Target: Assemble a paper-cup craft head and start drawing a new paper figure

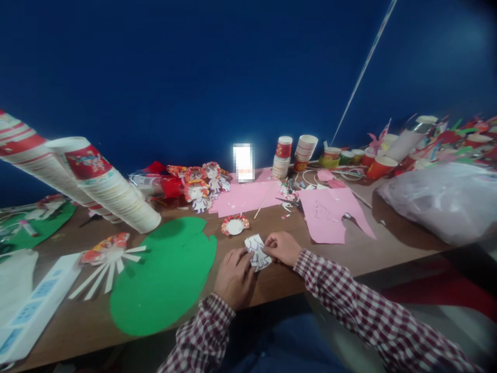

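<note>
A small white piece of paper (256,243) with a dark outline drawing on it is between my hands, near the table's front edge. My left hand (234,277) holds its left side, with the fingers bent over the edge. From the other side, my right hand (285,248) pinches the paper between thumb and fingers. Just beyond it lies a red-patterned paper cup piece (235,225) with a white round middle. To the left of my left hand a large green paper sheet (166,280) is spread on the table.
Tall stacks of paper cups (112,186) lean at the left. A cut cup with splayed strips (112,256) overlaps the green sheet. Pink paper (326,207) and scissors (291,201) lie beyond my right hand. A bulging plastic bag (442,202) sits at the right.
</note>
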### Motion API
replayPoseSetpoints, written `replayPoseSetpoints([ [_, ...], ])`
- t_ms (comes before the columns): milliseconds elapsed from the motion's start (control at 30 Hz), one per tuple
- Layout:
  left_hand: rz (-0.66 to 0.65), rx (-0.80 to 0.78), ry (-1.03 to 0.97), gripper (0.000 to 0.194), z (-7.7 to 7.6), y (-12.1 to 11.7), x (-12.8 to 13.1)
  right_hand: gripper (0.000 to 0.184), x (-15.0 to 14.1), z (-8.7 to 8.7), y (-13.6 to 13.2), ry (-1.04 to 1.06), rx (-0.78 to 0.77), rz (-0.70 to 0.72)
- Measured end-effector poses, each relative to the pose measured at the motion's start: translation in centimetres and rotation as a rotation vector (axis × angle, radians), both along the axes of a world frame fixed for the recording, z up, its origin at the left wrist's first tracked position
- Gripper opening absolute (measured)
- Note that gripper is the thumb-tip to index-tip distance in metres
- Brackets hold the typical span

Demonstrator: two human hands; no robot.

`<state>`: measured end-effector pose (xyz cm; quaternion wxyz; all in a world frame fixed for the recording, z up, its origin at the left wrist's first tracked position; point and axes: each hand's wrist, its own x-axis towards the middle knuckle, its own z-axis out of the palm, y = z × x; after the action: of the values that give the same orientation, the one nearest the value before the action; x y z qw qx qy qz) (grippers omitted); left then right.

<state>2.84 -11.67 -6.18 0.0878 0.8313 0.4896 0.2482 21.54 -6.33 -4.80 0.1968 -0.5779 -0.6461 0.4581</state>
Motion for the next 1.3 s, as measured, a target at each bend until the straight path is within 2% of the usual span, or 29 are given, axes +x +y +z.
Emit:
replayPoseSetpoints([
  [133,0.034,0.019,-0.054,0.032,0.1,0.0,-0.1,0.010,0.0,-0.2,0.0,0.028,-0.030,-0.007],
  [533,0.025,0.027,-0.055,0.024,-0.2,-0.1,0.1,0.008,-0.2,0.4,-0.1,-0.029,0.003,0.005],
  [600,0.023,0.025,-0.051,0.024,-0.2,0.0,0.1,0.007,-0.2,0.5,-0.1,-0.072,0.037,0.016],
  [767,0.029,0.014,-0.043,0.025,-0.2,-0.1,0.1,0.006,-0.4,1.0,-0.1,-0.279,0.231,0.056],
  [867,0.028,0.031,-0.050,0.025,-0.1,-0.1,0.2,0.006,-0.2,1.1,-0.3,-0.351,0.263,0.041],
  [1300,0.024,0.036,-0.010,0.025,0.1,-0.1,0.1,0.005,0.5,0.5,-0.3,-0.265,0.277,0.053],
])
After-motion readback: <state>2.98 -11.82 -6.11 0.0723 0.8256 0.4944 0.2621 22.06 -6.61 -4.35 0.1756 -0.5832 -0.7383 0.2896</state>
